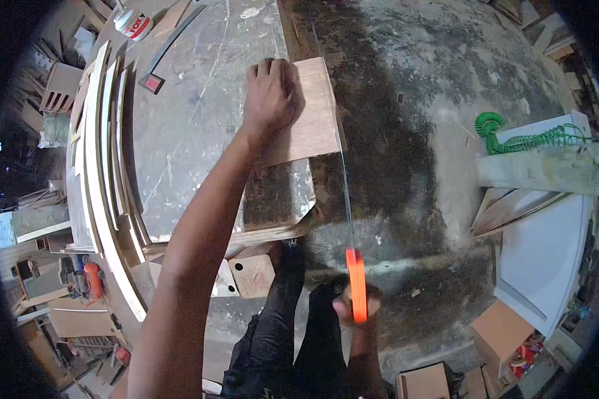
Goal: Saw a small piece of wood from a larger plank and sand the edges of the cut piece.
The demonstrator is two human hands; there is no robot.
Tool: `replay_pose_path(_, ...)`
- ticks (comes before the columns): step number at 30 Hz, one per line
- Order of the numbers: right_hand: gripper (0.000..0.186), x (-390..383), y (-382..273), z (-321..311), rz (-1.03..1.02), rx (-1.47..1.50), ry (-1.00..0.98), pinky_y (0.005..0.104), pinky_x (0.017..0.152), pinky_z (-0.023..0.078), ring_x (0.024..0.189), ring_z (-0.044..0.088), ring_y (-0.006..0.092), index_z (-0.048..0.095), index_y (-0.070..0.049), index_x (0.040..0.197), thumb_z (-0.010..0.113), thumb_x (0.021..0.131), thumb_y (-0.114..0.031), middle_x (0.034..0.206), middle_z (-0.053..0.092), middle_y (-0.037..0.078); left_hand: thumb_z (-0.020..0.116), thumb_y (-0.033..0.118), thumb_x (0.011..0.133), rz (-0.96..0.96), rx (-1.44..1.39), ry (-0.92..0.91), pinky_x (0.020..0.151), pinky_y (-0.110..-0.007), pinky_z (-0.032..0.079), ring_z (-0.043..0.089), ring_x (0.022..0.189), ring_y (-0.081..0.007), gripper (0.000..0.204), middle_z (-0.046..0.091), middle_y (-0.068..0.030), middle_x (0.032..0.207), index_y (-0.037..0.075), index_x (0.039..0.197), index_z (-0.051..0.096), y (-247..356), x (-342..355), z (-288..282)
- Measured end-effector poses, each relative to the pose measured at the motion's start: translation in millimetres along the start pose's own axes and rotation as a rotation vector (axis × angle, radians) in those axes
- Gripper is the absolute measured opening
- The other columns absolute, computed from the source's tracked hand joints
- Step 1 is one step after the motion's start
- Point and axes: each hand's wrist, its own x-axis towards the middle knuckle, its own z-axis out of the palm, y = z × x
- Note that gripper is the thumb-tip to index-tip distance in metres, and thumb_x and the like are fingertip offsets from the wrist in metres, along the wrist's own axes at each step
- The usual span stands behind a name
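Head view: left hand [271, 93] flat on board [313, 120]; right hand [356, 306] grips saw [350, 226]; can [133, 24] upper left, green hose [519, 136] right.

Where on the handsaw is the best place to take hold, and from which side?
The handsaw is best held by its orange handle, at the end nearest the person, where the right hand already wraps it. Come from the person's side, in line with the blade: the long thin blade runs away along the edge of the wooden board, which the left hand presses on the workbench.
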Motion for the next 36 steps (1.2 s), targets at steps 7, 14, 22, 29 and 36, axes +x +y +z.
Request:
replay_pose_path(7, 0.022, 54.4, 28.1, 1.4, 0.034, 0.043, 0.023, 0.0262, 0.051, 0.043, 0.053, 0.052, 0.0128, 0.055, -0.008, 0.078, 0.076, 0.072, -0.012, 0.065, 0.056, 0.001, 0.056, 0.015, 0.081, 0.015, -0.033, -0.006, 0.093, -0.05, 0.035, 0.048, 0.104, -0.042, 0.037, 0.055, -0.0225, 0.109, -0.001, 0.113, 0.052, 10.5, 1.3, 5.4)
replay_pose_path(14, 0.025, -83.5, 27.6, -16.6, 0.406, 0.21, -0.08, 0.0258, 0.051, 0.039, 0.055, 0.047, 0.0127, 0.053, -0.007, 0.083, 0.075, 0.071, -0.011, 0.069, 0.052, 0.001, 0.053, 0.017, 0.081, 0.044, -0.006, 0.045, 0.09, -0.05, 0.038, 0.048, 0.101, -0.043, 0.033, 0.054, -0.0256, 0.105, -0.001, 0.109, 0.054, 6.5, 6.0, -2.1)
replay_pose_path(22, 0.025, 69.6, 17.2, 14.8, 0.171, 0.146, 0.066, 0.0283, 0.05, 0.039, 0.052, 0.049, 0.0141, 0.051, -0.009, 0.066, 0.076, 0.067, -0.013, 0.058, 0.047, 0.0, 0.053, 0.023, 0.087, 0.018, 0.03, -0.003, 0.095, -0.05, 0.034, 0.047, 0.107, -0.0417, 0.038, 0.053, -0.0248, 0.114, -0.002, 0.117, 0.051, 3.1, 3.9, 8.5)
replay_pose_path(29, 0.033, -5.1, 3.3, -2.4, 0.15, 0.237, 0.071, 0.0313, 0.049, 0.04, 0.049, 0.048, 0.0163, 0.054, -0.008, 0.077, 0.081, 0.067, -0.024, 0.065, 0.053, 0.004, 0.056, 0.016, 0.08, 0.053, 0.015, -0.108, 0.097, -0.05, 0.033, 0.046, 0.11, -0.0409, 0.043, 0.052, -0.0245, 0.116, -0.001, 0.118, 0.051, 2.7, 3.3, -2.7)
replay_pose_path(36, 0.026, 29.1, -0.2, 20.0, 0.304, 0.25, 0.052, 0.0358, 0.052, 0.045, 0.055, 0.057, 0.0247, 0.059, -0.009, 0.075, 0.079, 0.071, -0.026, 0.065, 0.057, 0.003, 0.054, 0.011, 0.08, -0.06, -0.031, -0.043, 0.093, -0.051, 0.035, 0.046, 0.102, -0.044, 0.038, 0.052, -0.0245, 0.109, -0.002, 0.116, 0.05, 6.4, -0.5, -1.6)
